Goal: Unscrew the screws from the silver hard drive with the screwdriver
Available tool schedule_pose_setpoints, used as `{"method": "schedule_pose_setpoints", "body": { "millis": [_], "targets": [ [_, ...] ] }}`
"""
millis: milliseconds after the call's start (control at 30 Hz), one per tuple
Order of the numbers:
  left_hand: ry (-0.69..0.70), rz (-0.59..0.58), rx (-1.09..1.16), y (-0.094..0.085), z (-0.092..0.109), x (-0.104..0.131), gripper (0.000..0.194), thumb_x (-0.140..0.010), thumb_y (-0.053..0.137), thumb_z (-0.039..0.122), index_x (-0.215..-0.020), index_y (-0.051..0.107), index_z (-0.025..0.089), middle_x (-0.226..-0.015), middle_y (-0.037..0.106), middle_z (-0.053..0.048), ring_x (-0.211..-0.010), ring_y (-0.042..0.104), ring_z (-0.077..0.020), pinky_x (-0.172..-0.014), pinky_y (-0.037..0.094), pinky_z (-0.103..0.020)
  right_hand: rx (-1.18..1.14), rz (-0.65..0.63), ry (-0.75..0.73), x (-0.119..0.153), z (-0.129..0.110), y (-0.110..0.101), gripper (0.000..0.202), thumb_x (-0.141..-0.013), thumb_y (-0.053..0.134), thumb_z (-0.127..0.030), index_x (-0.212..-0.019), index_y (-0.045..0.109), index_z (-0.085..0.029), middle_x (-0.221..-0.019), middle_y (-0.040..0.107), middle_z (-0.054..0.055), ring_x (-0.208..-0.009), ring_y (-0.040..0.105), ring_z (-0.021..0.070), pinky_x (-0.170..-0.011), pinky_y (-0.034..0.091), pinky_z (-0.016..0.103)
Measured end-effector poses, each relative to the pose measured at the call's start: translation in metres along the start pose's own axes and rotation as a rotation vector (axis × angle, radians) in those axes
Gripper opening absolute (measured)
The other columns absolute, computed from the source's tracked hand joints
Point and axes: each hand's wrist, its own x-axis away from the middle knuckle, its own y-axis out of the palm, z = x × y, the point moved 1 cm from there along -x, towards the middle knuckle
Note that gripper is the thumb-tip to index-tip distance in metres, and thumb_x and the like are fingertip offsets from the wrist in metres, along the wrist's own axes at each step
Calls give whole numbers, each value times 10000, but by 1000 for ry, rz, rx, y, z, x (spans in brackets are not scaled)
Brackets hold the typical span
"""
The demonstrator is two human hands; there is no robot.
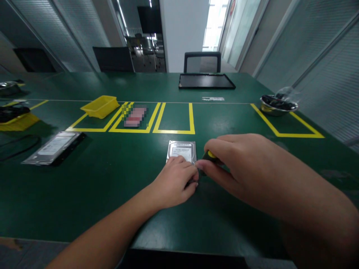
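Note:
A silver hard drive with a white label lies flat on the green table in front of me. My left hand rests over its near part, fingers curled around it, so that end is hidden. At the drive's right edge, my right hand is closed around a screwdriver with a black and yellow handle. Most of the handle is inside the fist. The screwdriver points toward the drive's right side beside my left fingers; whether its tip touches a screw I cannot tell.
Left on the table are a larger drive-like unit, a yellow tray and a blurred-out pinkish item. A metal bowl with dark parts stands at right. A black flat panel lies at the back.

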Motion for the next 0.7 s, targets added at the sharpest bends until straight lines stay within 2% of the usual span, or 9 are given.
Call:
{"method": "schedule_pose_setpoints", "body": {
  "millis": [200, 367, 700],
  "targets": [
    [-17, 3, 31, 2, -1, 0, 40, -819, 591, 238, -811, 576, 202, -842, 630, -26, -903, 530, -250, -847, 385, -426, 17, -37, 0, -1, 6, 2, 293, -926, 501, -391, -711, 533, -193, -667, 546, 23, -525, 410, 124, -529, 191, 298],
    [-20, 7, 19, 1, -1, 0, 49, -819, 590, 248, -806, 577, 202, -824, 621, -25, -892, 527, -250, -824, 384, -423, -13, -49, -22, -1, 7, 1, 246, -919, 516, -353, -731, 537, -196, -698, 560, 13, -563, 445, 130, -541, 235, 291],
    [-15, 3, -30, 2, -1, 0, 57, -808, 585, 257, -797, 593, 202, -801, 604, -33, -876, 524, -252, -808, 397, -427, -61, -10, -88, 1, 3, -1, 120, -883, 568, -266, -797, 588, -184, -730, 579, 6, -550, 439, 99, -527, 250, 273]
  ]
}}
